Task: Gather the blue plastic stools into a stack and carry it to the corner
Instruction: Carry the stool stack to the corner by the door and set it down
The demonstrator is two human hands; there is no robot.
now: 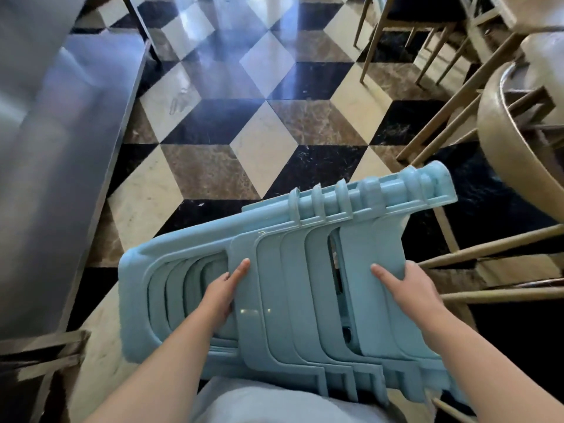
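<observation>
A stack of several light blue plastic stools [293, 270], nested into each other, lies on its side in front of my body, seats to the left and legs pointing right. My left hand [221, 293] grips a leg panel near the seats, fingers hooked into the opening. My right hand [407, 286] holds the outermost leg panel at the right end, thumb on top. The stack is off the floor, carried in both hands.
A steel counter [61, 141] runs along the left. Wooden chairs [457, 65] and a round wooden table [512, 123] crowd the right side. The checkered black, white and brown tiled floor [253, 123] stretches ahead between them.
</observation>
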